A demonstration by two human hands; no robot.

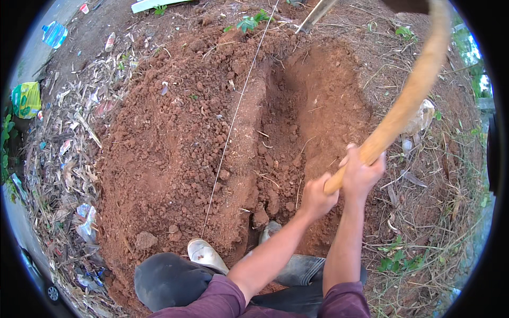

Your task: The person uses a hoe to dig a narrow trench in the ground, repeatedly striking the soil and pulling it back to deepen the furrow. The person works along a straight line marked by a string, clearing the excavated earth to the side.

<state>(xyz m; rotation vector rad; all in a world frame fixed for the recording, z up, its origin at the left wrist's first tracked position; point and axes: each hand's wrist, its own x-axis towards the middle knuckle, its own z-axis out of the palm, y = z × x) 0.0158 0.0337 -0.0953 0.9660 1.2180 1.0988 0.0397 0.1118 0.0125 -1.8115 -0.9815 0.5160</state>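
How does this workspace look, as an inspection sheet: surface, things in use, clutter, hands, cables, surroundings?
Surface: loose reddish-brown soil, with a trench dug into it.
Things in use: curved wooden handle, slanting up rightward to the picture's top.
Clutter: blue plastic bottle, green-and-yellow package, scattered litter at left.
Hands: left hand and right hand both grip the wooden handle, left nearer its lower end.
Cables: nothing seen; white string runs left of the trench.
Surroundings: dark car at lower left.

Curved wooden handle point(408, 100) and dark shape point(405, 5) beside it, both cut off by the top edge
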